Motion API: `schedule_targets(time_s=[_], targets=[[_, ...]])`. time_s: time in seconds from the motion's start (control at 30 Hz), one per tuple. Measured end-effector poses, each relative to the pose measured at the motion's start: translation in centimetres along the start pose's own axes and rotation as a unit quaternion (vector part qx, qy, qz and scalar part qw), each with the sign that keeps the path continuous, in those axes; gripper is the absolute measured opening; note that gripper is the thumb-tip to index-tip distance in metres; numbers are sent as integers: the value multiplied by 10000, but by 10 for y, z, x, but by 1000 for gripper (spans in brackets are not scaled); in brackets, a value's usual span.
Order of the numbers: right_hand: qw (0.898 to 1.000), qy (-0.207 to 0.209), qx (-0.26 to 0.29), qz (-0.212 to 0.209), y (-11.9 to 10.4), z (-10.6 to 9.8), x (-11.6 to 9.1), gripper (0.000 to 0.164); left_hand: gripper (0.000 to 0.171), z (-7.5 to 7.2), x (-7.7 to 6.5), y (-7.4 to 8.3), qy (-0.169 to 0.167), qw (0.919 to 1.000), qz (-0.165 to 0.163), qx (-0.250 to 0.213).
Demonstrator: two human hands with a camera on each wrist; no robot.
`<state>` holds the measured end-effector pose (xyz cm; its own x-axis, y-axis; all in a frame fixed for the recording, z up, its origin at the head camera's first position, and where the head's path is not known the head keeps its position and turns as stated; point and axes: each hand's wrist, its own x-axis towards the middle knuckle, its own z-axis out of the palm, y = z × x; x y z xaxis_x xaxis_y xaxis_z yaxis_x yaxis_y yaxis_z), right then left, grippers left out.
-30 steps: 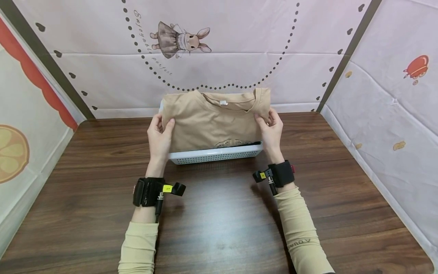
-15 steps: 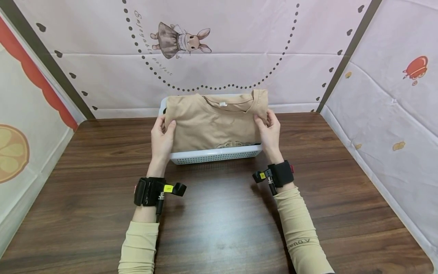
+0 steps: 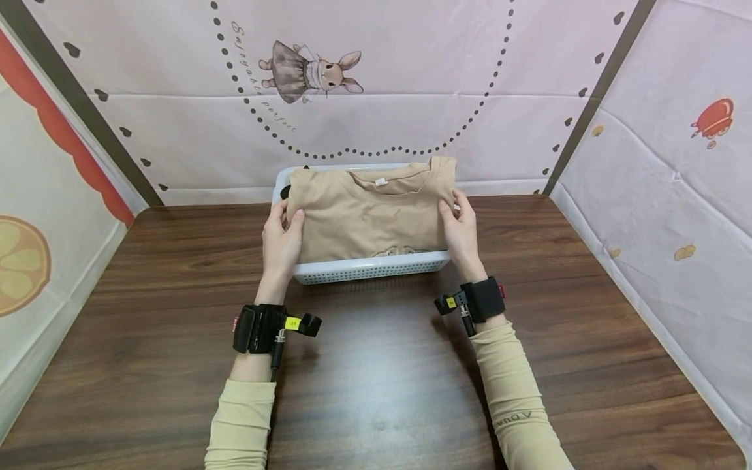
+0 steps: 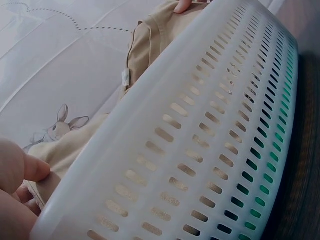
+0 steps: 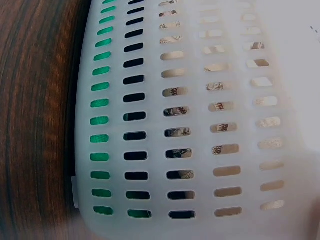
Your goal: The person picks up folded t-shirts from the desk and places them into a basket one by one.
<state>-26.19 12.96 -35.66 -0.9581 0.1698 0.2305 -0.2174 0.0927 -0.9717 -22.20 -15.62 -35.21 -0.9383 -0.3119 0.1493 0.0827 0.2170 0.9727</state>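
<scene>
A folded tan T-shirt (image 3: 370,215) lies over the mouth of a white perforated basket (image 3: 373,266), its collar and white label toward the back wall. My left hand (image 3: 282,241) pinches the shirt's left edge, thumb on top. At the right edge, my right hand (image 3: 462,232) holds the shirt the same way. In the left wrist view the left thumb and fingers grip the tan cloth (image 4: 62,160) beside the basket rim. Through the slots of the basket wall (image 5: 150,115) in the right wrist view, tan, black and green cloth shows in layers.
The basket stands at the back of a dark wood table (image 3: 364,372), close to a white patterned wall cloth (image 3: 399,117). Similar cloths hang at the left and right sides. Something black (image 3: 285,192) shows inside the basket's left rim.
Both hands have lowered the T-shirt into the basket's mouth and drawn slightly toward each other. More of the basket's back and left rim now shows.
</scene>
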Motion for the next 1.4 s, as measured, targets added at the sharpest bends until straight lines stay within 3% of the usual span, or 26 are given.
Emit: schedule_targets(time_s=[0.3, 0.53, 0.97, 1.2, 1.4], targets=[[9990, -93, -386, 226, 0, 0, -1, 45, 39, 0, 0, 0, 125, 9990, -11, 437], [9968, -28, -749, 276, 0, 1, -1, 45, 39, -1, 0, 0, 172, 9987, 58, 486], [9847, -58, -1744, -30, 2, 1, -2, 42, 45, -1, -1, 2, 149, 9980, 193, 580], [9798, -49, -1998, -100, 1, 4, -4, 42, 46, -1, -2, 0, 129, 9976, 309, 608], [9690, -15, -2452, -306, 1, 6, -4, 40, 46, 0, -1, -1, 152, 9975, 457, 524]])
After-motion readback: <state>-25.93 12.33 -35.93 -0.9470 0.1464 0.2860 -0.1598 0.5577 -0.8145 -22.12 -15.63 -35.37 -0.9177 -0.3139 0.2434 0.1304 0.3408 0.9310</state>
